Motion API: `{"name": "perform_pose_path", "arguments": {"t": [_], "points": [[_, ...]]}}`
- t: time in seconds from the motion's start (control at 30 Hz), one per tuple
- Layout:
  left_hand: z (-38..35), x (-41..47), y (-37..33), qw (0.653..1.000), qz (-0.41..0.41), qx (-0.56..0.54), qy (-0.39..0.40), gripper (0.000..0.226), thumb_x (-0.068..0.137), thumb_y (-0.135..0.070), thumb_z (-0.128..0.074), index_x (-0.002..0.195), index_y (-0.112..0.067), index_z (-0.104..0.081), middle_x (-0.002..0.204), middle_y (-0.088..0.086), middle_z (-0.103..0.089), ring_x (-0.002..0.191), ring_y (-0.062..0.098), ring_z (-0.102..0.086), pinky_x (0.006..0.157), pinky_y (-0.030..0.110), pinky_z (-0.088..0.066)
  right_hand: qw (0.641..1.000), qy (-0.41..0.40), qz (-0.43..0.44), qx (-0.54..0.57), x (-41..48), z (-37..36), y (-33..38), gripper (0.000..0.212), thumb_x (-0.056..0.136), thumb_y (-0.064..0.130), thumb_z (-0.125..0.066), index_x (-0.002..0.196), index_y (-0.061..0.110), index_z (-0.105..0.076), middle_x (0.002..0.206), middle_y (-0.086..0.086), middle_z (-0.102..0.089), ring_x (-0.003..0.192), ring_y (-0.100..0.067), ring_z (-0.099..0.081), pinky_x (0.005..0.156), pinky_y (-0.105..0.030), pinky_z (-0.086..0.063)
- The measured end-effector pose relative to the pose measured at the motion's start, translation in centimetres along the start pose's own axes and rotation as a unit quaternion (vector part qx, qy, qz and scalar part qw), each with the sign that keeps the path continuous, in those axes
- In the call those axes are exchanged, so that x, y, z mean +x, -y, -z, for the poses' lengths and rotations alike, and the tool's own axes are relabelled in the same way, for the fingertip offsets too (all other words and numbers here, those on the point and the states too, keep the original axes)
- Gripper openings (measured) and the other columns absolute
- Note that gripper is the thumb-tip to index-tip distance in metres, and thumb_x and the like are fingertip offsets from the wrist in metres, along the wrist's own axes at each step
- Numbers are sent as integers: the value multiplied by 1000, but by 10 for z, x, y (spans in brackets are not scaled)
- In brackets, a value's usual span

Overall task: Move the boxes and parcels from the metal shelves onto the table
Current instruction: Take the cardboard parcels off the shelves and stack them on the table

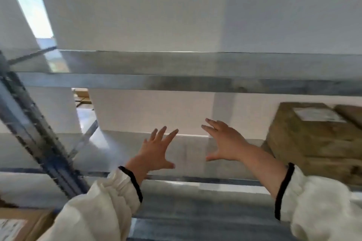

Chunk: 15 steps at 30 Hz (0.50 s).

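Note:
Both hands reach into a metal shelf at its middle level. My left hand is open, fingers spread, holding nothing. My right hand is open too, palm turned toward the left hand, about a hand's width away. A brown cardboard box with a white label on top stands on the same shelf to the right of my right hand, apart from it. Another cardboard box with a label shows at the bottom left corner, on a lower level. The frame is blurred.
A higher shelf board crosses the view above the hands. A dark slotted metal upright runs diagonally at the left. White walls and a pillar stand behind the shelves. The shelf's front rail lies under my wrists.

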<state>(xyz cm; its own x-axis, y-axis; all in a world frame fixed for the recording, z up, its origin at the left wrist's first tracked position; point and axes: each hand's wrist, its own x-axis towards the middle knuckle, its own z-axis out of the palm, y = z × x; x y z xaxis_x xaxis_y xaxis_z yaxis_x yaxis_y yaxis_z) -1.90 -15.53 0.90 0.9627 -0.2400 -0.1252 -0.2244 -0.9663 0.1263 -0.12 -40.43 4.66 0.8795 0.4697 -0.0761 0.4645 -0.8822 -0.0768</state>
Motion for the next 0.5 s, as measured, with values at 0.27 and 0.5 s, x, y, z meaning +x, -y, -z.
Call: {"name": "perform_pose_path", "arguments": {"t": [0.27,0.5], "points": [[12,92,-174,987,-155,31,-23,114,71,-62,-69,146,-44,15,160,2,11,147,30,5,113,54,-21,988,-30,-151,-31,-122,40,-147,104,70,69,-63,150,31,-8,159,8,3,146,-25,-7,116,-44,-21],[17,136,-312,975,-221,-31,-17,115,70,-61,-72,147,-43,10,160,8,5,146,33,-8,112,49,-27,974,-19,-223,-21,-183,51,-247,107,68,68,-65,150,31,-7,159,7,-1,146,-20,-4,117,-45,-21]]}}
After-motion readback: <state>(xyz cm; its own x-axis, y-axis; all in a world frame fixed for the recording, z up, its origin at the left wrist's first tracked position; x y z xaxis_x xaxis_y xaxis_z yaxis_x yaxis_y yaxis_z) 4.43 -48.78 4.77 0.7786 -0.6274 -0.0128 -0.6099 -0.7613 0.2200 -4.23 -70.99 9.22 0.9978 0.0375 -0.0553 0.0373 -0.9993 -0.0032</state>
